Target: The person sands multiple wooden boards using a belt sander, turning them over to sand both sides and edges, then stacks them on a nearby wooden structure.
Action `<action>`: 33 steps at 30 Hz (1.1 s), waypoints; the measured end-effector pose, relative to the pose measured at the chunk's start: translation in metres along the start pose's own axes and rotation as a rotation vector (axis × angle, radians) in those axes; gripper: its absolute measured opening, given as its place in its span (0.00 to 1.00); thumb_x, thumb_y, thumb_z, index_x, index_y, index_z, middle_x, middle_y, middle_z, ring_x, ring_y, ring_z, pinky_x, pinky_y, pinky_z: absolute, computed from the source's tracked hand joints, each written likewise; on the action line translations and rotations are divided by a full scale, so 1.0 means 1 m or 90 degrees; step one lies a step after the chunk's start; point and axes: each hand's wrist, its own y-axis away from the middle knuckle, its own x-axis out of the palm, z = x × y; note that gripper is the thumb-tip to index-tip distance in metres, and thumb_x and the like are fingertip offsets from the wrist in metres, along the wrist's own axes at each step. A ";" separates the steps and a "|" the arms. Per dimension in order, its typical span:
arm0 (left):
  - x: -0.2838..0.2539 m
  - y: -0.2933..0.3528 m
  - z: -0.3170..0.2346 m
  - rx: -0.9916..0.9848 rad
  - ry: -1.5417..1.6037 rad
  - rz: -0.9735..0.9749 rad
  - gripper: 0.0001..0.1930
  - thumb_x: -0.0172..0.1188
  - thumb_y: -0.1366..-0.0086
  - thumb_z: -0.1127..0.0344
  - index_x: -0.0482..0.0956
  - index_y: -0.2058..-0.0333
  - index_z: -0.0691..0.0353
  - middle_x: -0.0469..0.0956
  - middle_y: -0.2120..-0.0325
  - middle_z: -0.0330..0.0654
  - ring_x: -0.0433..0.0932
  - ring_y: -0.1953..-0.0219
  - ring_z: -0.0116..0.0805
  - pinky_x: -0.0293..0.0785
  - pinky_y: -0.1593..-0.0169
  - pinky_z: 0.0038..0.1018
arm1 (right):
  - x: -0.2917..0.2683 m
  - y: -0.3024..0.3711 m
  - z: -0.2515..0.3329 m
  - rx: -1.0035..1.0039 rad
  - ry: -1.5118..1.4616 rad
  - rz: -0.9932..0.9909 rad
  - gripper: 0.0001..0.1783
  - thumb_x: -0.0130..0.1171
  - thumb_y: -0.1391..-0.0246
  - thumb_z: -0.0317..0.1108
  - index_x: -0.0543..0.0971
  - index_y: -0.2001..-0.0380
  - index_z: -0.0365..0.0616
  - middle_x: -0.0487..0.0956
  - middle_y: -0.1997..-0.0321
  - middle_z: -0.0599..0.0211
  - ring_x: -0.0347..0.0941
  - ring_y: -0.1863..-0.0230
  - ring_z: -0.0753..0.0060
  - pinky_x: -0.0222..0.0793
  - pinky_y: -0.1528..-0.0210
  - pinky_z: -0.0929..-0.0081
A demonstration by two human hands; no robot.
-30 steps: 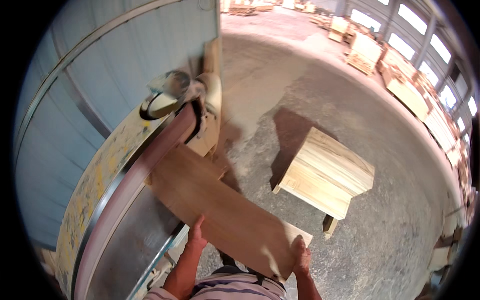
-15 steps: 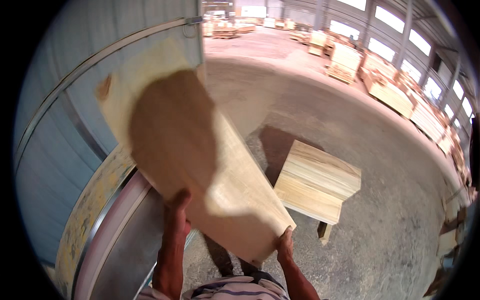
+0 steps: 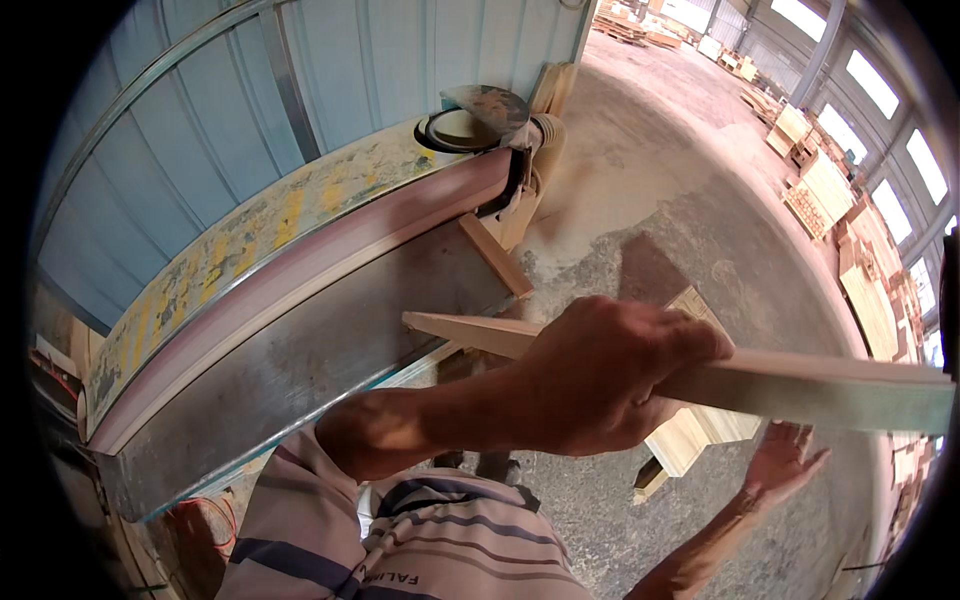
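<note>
1. Wooden board (image 3: 820,390) hangs edge-on before you, crossing your view of the pale wooden stand (image 3: 680,452).
2. Your left hand (image 3: 615,375) is closed around it, near its visible middle.
3. Your right hand (image 3: 780,466) is open, just below it; contact cannot be told.

Blue ribbed wall (image 3: 200,120) upper left, metal strut (image 3: 288,90) on it. Wood strips (image 3: 553,86) upright at its far end. Grey floor (image 3: 610,510), patchy. Timber stacks (image 3: 820,190) line far right, below bright windows (image 3: 879,85); pillar (image 3: 820,55) between panes. Red cord (image 3: 226,515) loops lower left.
</note>
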 end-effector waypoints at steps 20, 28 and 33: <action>0.052 0.139 0.075 0.068 -0.290 0.134 0.17 0.55 0.45 0.67 0.74 0.55 0.53 0.74 0.54 0.40 0.72 0.51 0.34 0.68 0.49 0.28 | -0.122 -0.013 0.025 0.210 0.295 0.017 0.34 0.48 0.49 0.52 0.64 0.45 0.38 0.66 0.44 0.56 0.63 0.46 0.63 0.61 0.46 0.64; 0.084 0.210 0.112 -0.022 -0.296 0.246 0.18 0.48 0.42 0.65 0.69 0.51 0.49 0.66 0.47 0.37 0.62 0.44 0.33 0.55 0.40 0.32 | -0.186 0.008 -0.031 0.369 0.427 0.144 0.35 0.56 0.60 0.42 0.67 0.46 0.38 0.71 0.47 0.59 0.65 0.46 0.61 0.58 0.42 0.66; 0.090 0.251 0.142 -0.058 -0.348 0.293 0.21 0.46 0.42 0.65 0.65 0.47 0.49 0.62 0.45 0.36 0.58 0.42 0.33 0.49 0.38 0.36 | -0.251 0.034 -0.096 0.458 0.364 0.178 0.40 0.52 0.54 0.46 0.55 0.40 0.37 0.56 0.36 0.60 0.51 0.36 0.64 0.45 0.36 0.68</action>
